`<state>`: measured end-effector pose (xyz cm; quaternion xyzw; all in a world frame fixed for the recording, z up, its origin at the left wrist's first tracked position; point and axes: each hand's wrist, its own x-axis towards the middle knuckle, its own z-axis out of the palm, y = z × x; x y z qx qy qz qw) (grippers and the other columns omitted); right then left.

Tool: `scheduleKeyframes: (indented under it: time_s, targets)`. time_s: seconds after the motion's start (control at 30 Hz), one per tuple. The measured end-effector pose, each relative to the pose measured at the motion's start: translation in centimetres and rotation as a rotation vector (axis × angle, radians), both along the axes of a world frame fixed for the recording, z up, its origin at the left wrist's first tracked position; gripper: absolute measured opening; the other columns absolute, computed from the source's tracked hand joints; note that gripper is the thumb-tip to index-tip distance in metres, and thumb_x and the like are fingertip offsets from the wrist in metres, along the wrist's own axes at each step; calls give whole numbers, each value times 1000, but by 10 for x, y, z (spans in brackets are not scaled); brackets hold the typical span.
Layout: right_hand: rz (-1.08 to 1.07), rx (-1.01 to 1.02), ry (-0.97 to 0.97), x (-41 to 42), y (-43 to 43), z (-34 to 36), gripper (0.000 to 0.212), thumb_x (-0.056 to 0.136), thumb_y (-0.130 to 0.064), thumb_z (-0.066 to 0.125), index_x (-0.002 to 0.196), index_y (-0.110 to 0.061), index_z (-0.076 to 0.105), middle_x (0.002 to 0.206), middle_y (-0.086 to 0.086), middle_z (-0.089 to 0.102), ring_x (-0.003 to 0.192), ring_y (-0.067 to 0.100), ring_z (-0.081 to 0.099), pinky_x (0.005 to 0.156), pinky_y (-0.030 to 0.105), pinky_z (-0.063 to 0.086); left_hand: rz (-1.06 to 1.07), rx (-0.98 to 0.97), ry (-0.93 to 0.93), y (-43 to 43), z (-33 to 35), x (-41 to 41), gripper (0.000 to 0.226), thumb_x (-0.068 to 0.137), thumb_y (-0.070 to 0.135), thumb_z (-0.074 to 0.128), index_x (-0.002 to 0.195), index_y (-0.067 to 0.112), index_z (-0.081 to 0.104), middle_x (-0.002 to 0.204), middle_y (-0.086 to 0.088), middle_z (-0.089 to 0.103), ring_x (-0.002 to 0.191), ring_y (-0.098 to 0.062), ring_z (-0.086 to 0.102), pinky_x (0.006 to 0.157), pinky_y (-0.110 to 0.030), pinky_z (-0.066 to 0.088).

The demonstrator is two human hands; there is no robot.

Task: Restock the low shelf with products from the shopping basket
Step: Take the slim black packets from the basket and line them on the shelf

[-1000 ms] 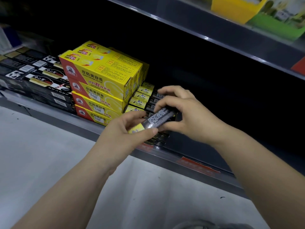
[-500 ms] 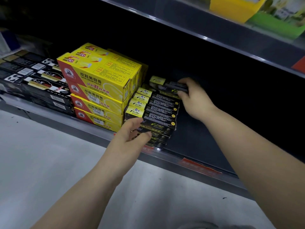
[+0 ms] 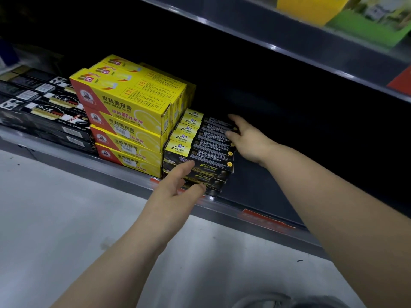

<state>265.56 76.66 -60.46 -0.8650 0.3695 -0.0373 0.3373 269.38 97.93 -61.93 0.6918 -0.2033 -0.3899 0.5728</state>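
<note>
The box my right hand (image 3: 249,141) carried has settled into the black-and-yellow boxes (image 3: 200,150) on the low shelf (image 3: 255,183). They lie flat, long axis along the shelf, yellow ends pointing left. Right fingers, released, touch their right ends; my left hand (image 3: 178,192) rests released fingers on the stack's front.

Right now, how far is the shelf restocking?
Done: black Jazz & Blues boxes are stacked beside the yellow shoe cream polish boxes. In hand: the left hand and right hand touch that stack, holding nothing. Left: the low shelf is bare rightwards; basket unseen.
</note>
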Motion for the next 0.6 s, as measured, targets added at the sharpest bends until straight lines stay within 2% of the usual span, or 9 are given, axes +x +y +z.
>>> scheduleKeyframes:
  time_s: [0.1, 0.17, 0.27, 0.33, 0.47, 0.6]
  targets:
    - [-6, -27, 39, -35, 7, 22, 55, 98, -20, 45, 147, -22, 21, 150, 8, 31, 134, 21, 35, 109, 29, 32, -22, -45, -13, -4, 12, -6, 42, 91, 15, 55, 128, 33, 52, 124, 19, 54, 112, 3, 48, 80, -11, 34]
    - [19, -11, 86, -74, 11, 45, 47, 97, -19, 48, 141, -26, 32, 143, 1, 39, 126, 14, 43, 97, 23, 38, -88, -85, -49, -12, 25, -14, 35, 91, 11, 54, 120, 31, 58, 119, 18, 59, 101, 11, 52, 70, -3, 40]
    - [40, 11, 175, -147, 18, 86, 29, 95, -23, 53, 121, -33, 51, 125, -13, 54, 107, 2, 55, 84, 14, 43, -304, -146, -193, -34, 50, -36, 30, 91, 13, 54, 113, 33, 58, 112, 20, 62, 97, 17, 53, 71, 6, 39]
    - [12, 9, 214, -202, 26, 111, 18, 92, -25, 57, 105, -38, 56, 111, -17, 61, 96, -2, 60, 82, 12, 48, -469, -187, -285, -54, 67, -61, 28, 91, 14, 55, 109, 34, 58, 108, 20, 64, 95, 17, 54, 75, 4, 40]
    - [-139, -18, 230, -319, 49, 148, 14, 87, -19, 63, 93, -32, 62, 95, -8, 69, 87, 3, 64, 82, 19, 50, -784, -227, -413, -87, 90, -133, 26, 88, 17, 55, 101, 39, 59, 106, 19, 65, 93, 14, 57, 71, -10, 50]
    - [-416, -56, 9, -438, 80, 161, 12, 85, -9, 64, 88, -20, 67, 86, 9, 69, 77, 16, 65, 72, 23, 48, -1066, -315, -590, -111, 106, -216, 24, 88, 27, 57, 105, 44, 55, 110, 26, 61, 104, 14, 52, 95, -18, 43]
